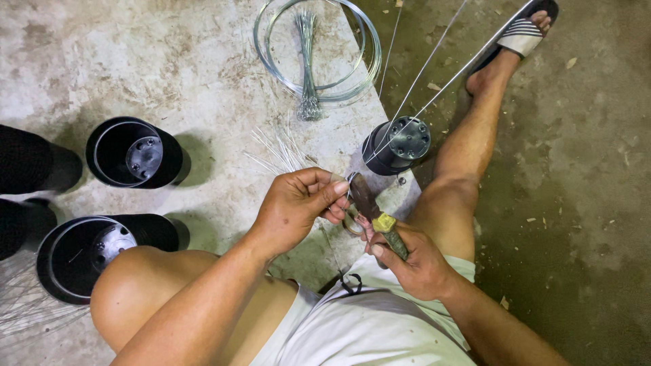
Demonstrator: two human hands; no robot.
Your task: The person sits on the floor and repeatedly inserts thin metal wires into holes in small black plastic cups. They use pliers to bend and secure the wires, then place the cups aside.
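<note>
1. My left hand [295,207] is curled, thumb and fingertips pressed together in a pinch on the thin wire [420,71]. The pinch sits just left of the plier head.
2. My right hand [413,261] is wrapped shut around the handles of the pliers [373,210]. The handles are dark and worn, with a yellow band near the pivot. The nose of the tool points up and to the left, meeting my left fingertips.
3. The wire lies at the point where the two hands meet. From there several strands run up and to the right, across an upturned black pot [399,144], and out of the top edge of the view. Whether the plier tips are closed on the wire, I cannot tell.
4. Surface: a pale, stained concrete slab [169,61], raised beside a darker concrete floor [583,169] strewn with small chips.
5. On the slab, well apart from my hands, lies a coil of bright wire [319,47], with a twisted bundle of cut wire lengths [307,68] laid across it. More loose cut lengths [281,152] lie just above my left hand.
6. To the left stand two open black pots [132,152], [88,254], each showing a drainage disc inside.
7. My right foot wears a striped sandal [522,30], resting on the floor.
</note>
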